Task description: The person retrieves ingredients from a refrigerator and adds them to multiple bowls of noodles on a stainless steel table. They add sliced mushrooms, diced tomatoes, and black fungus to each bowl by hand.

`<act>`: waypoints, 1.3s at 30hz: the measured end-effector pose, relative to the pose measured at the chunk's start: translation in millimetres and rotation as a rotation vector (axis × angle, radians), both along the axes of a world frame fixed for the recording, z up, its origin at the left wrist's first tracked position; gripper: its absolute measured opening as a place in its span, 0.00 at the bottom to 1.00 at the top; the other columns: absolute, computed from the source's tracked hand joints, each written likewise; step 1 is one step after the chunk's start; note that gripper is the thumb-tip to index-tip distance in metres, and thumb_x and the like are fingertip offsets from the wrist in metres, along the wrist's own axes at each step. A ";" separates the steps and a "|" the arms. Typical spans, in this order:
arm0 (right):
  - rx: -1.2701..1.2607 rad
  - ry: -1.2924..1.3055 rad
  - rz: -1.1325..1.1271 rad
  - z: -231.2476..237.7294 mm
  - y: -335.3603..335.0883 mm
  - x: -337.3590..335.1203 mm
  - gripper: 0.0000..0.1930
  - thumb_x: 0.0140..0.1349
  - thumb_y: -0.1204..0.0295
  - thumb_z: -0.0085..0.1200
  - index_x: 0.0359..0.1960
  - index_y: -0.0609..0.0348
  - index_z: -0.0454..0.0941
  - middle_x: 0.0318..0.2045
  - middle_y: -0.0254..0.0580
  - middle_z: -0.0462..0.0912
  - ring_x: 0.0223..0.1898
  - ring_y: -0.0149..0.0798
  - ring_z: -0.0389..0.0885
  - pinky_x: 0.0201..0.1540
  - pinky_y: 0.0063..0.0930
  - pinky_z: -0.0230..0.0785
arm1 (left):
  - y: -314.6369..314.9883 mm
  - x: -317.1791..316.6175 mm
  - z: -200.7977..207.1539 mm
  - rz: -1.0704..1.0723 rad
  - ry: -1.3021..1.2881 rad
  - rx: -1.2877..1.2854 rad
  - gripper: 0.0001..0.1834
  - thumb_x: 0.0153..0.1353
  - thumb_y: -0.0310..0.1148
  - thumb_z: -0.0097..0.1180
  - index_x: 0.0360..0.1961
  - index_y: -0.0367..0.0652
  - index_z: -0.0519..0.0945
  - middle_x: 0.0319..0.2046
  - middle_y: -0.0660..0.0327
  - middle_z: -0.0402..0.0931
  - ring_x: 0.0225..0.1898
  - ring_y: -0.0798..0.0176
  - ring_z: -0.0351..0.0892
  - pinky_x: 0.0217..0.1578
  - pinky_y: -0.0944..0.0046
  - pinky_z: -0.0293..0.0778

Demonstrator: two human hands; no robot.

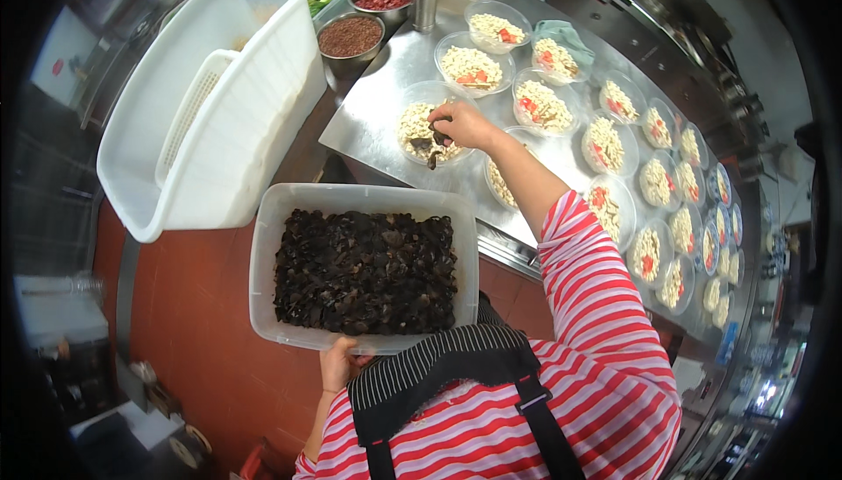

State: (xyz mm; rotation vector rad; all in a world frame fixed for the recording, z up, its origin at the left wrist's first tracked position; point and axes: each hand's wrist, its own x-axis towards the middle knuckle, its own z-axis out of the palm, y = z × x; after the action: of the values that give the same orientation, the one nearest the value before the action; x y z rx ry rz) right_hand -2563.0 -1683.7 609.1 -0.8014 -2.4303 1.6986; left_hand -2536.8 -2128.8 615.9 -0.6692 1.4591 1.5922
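"Nearest on my feed?"
"Left hand [338, 364], grasping the near side of a translucent rectangular plastic tub [264, 265] of dark ruffled pieces [367, 270]."
"Beyond?"
"I see the right hand [460, 124] pinching some over a clear round plastic bowl [412, 97], near the silver metal worktop [373, 99]'s left corner."

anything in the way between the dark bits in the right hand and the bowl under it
Nothing visible is. The right hand holds the dark bits over the bowl, which has no lid on it. The tub is nearer the person, outside that gap.
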 end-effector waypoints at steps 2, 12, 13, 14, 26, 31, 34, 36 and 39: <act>0.034 0.029 0.065 -1.9 10.7 1.8 0.11 0.53 0.72 0.50 0.38 0.64 0.77 0.26 0.44 0.79 0.19 0.32 0.78 0.23 0.23 0.71 | 9.1 28.2 3.2 0.083 -0.018 -0.006 0.06 0.50 0.24 0.46 0.30 0.33 0.71 0.27 0.53 0.72 0.28 0.55 0.76 0.28 0.58 0.79; -0.162 0.104 0.151 16.4 68.0 20.9 0.09 0.54 0.72 0.51 0.36 0.60 0.77 0.23 0.35 0.78 0.18 0.25 0.74 0.19 0.17 0.67 | 53.9 148.4 4.5 0.455 -0.060 -0.049 0.03 0.52 0.24 0.45 0.24 0.36 0.67 0.27 0.57 0.69 0.28 0.57 0.76 0.30 0.58 0.79; -0.227 0.106 0.156 19.8 78.5 22.3 0.09 0.54 0.72 0.51 0.37 0.60 0.77 0.23 0.35 0.77 0.18 0.25 0.72 0.19 0.17 0.67 | 55.7 154.4 4.5 0.485 -0.023 -0.057 0.03 0.52 0.24 0.46 0.24 0.37 0.67 0.27 0.57 0.69 0.27 0.57 0.75 0.30 0.59 0.79; -0.188 0.124 0.122 22.4 89.6 22.4 0.09 0.55 0.72 0.51 0.36 0.61 0.77 0.22 0.35 0.77 0.18 0.25 0.73 0.19 0.17 0.66 | 55.6 160.1 6.4 0.542 -0.038 -0.039 0.02 0.51 0.24 0.46 0.23 0.39 0.68 0.26 0.59 0.68 0.27 0.59 0.74 0.30 0.61 0.79; 0.520 0.023 0.134 -10.4 194.2 -28.9 0.12 0.51 0.76 0.47 0.38 0.61 0.78 0.27 0.43 0.80 0.23 0.34 0.79 0.23 0.24 0.73 | 81.0 188.6 25.6 0.677 0.214 0.017 0.08 0.47 0.26 0.49 0.29 0.37 0.67 0.30 0.53 0.71 0.33 0.54 0.75 0.36 0.58 0.74; 0.122 0.007 -0.007 -8.1 201.1 -40.5 0.11 0.50 0.77 0.47 0.34 0.62 0.79 0.25 0.46 0.80 0.22 0.36 0.80 0.24 0.26 0.74 | 90.1 190.4 23.7 0.692 0.174 -0.028 0.08 0.46 0.28 0.50 0.28 0.37 0.68 0.26 0.53 0.72 0.29 0.54 0.76 0.32 0.59 0.76; 0.108 0.012 -0.007 -1.7 202.2 -37.5 0.10 0.52 0.74 0.48 0.34 0.65 0.78 0.24 0.42 0.80 0.21 0.34 0.80 0.24 0.25 0.73 | 89.7 188.7 20.9 0.696 0.124 -0.051 0.05 0.46 0.26 0.48 0.26 0.38 0.68 0.26 0.55 0.71 0.29 0.54 0.76 0.31 0.57 0.77; 0.133 0.002 0.016 1.9 201.8 -35.1 0.11 0.53 0.71 0.49 0.34 0.66 0.78 0.23 0.41 0.79 0.20 0.33 0.78 0.23 0.25 0.72 | 90.4 188.1 19.1 0.700 0.099 -0.072 0.04 0.46 0.26 0.48 0.25 0.38 0.68 0.24 0.56 0.70 0.26 0.55 0.75 0.29 0.58 0.77; 0.171 -0.028 0.068 4.6 200.8 -33.2 0.12 0.54 0.68 0.49 0.31 0.66 0.78 0.21 0.40 0.79 0.17 0.32 0.75 0.21 0.24 0.69 | 96.1 189.2 18.2 0.718 0.107 -0.089 0.07 0.45 0.30 0.51 0.23 0.38 0.69 0.19 0.55 0.72 0.20 0.56 0.75 0.24 0.62 0.76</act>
State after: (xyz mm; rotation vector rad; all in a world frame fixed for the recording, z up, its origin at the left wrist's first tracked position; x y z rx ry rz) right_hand -2596.2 -1482.9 613.8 -0.7328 -2.6062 1.4833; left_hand -2347.6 -2032.7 634.1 -1.2775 1.4541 2.1270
